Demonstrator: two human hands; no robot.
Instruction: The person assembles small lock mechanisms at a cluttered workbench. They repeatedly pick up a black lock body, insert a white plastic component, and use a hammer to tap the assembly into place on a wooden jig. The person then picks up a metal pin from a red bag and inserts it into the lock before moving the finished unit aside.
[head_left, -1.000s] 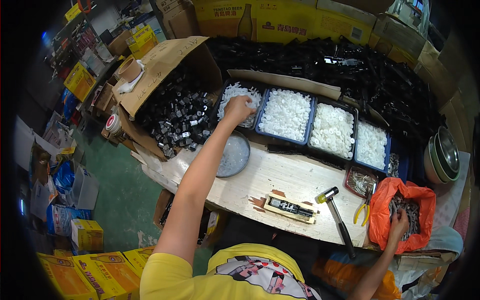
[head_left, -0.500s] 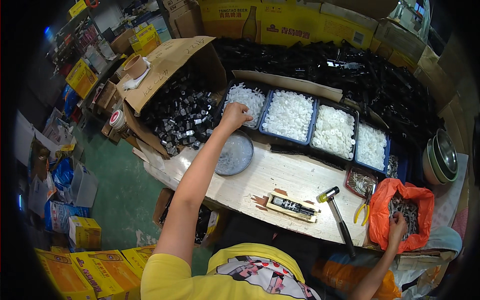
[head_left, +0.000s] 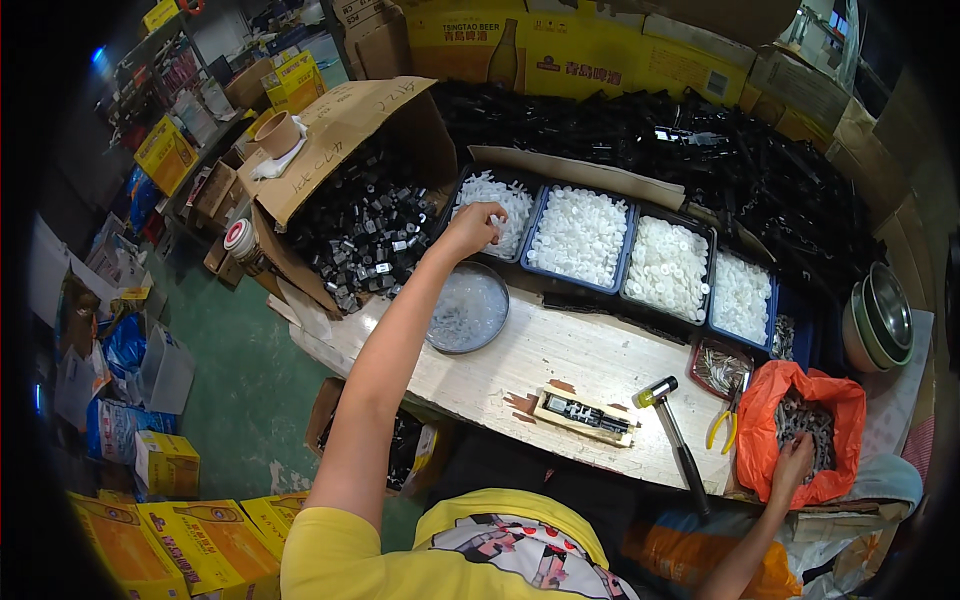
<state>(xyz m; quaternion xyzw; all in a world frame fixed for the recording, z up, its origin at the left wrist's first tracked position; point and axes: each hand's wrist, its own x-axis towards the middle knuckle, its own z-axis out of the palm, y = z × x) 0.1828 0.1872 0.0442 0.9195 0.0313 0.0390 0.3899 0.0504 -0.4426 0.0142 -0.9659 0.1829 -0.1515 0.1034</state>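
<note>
My left hand [head_left: 474,228] reaches over the near part of a tray of small white plastic pieces [head_left: 507,197], its fingers curled in a pinch; whatever lies between the fingertips is hidden. At the right, my right hand [head_left: 792,466] is inside an orange plastic bag [head_left: 755,425], its closed fingertips at a heap of small grey parts [head_left: 818,432]. I cannot make out what that hand grips. Between both arms, a light-coloured wooden fixture [head_left: 618,441] lies on the bench, a black and metal assembly [head_left: 580,411] set in it.
A hammer [head_left: 682,450] and yellow-handled pliers [head_left: 722,425] lie near the bag. Below my left wrist sits a round dish [head_left: 487,318]. Three more trays of white pieces, such as the blue one [head_left: 577,235], line the bench. A carton [head_left: 335,145] of black parts stands left.
My right hand has shifted slightly down and left within the orange bag. My left hand stays at the white-piece tray, nearly unmoved.
</note>
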